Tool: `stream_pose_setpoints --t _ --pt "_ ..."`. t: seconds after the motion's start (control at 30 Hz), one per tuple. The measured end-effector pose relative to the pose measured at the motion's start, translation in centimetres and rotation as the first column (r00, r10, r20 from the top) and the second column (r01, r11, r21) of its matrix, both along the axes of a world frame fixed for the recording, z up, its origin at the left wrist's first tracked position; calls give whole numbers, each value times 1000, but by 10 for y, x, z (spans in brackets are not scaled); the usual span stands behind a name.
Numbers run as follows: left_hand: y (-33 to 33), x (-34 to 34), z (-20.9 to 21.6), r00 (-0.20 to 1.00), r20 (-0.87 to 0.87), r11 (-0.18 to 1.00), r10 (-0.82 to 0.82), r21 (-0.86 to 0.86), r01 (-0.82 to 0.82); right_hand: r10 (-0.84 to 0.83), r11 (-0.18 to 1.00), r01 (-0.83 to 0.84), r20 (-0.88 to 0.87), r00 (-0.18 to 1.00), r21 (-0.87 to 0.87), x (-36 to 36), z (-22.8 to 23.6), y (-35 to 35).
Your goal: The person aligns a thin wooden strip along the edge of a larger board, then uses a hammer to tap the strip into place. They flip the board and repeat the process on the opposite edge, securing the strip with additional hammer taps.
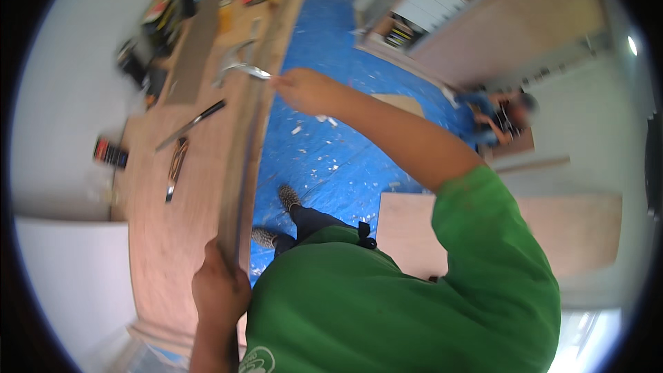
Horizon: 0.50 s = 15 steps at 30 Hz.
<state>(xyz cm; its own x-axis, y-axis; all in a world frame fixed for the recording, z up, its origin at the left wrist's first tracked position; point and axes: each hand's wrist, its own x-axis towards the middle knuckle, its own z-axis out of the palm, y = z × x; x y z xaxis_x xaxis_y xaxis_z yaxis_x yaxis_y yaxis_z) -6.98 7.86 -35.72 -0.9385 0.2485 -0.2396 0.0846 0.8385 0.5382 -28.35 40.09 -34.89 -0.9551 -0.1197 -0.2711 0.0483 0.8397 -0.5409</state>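
blurred metal tool (254,70), left forearm (213,354) cut off below

Green short-sleeved shirt (345,304), rounded white print (259,360) on left chest. Dark trousers (314,221), small black item (366,235) at waist, speckled shoes (289,197). Hands (302,90) bare.

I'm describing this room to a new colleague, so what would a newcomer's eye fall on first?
Probably the bright blue sheet spread underfoot, dotted with white scraps. Next comes the green shirt filling the lower view, then the blurred silver hammer in the right hand, by the edge of the wooden bench.
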Motion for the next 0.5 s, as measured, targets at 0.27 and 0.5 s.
stream_pose_setpoints --t 0.27,0.5 --pt "8 3 5 997 -68 1000 28 -12 -29 74 997 -75 33 997 29 -18 6 -7" --pt "7 13 16 948 -295 993 -117 -44 109 294 944 -266 -134 946 194 -25 4 -10"
